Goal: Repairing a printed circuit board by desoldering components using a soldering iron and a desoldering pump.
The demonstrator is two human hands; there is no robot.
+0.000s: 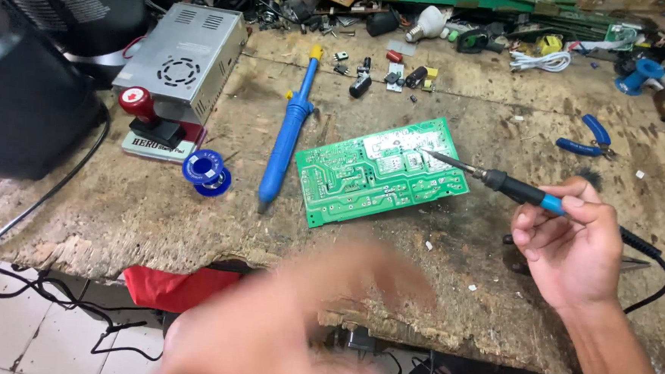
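Note:
A green circuit board [382, 173] lies solder side up in the middle of the worn wooden bench [156, 216]. My right hand [568, 245] grips a soldering iron [511, 187] with a black and blue handle; its metal tip rests on the board's upper right area. My left hand [279, 328] is a blur near the bench's front edge, below the board, and holds nothing that I can make out. A blue desoldering pump [288, 131] lies left of the board. A blue spool of solder wire [207, 171] sits further left.
A grey metal power supply box [181, 58] stands at the back left beside black equipment [26, 95]. Loose components [388, 72], a bulb [426, 23] and blue-handled pliers [589, 140] lie about the back and right. Red cloth [179, 287] hangs at the front edge.

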